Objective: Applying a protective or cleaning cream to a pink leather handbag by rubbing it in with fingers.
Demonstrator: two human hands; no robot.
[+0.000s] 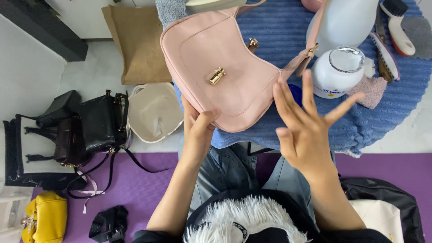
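Observation:
A pale pink handbag (220,67) with a gold clasp is held up over a round table covered by a blue ribbed towel (279,27). My left hand (198,128) grips the bag's lower edge, thumb on its front. My right hand (306,121) hovers to the right of the bag with fingers spread, holding nothing. The bag's strap runs up to the right past a white jar.
A white jar (336,72) with a clear lid, a large white bottle (348,20), brushes (398,27) and a pink cloth (371,90) lie on the towel. On the floor at left: black bags (96,121), a cream bag (155,110), a brown paper bag (135,40), a yellow bag (45,218).

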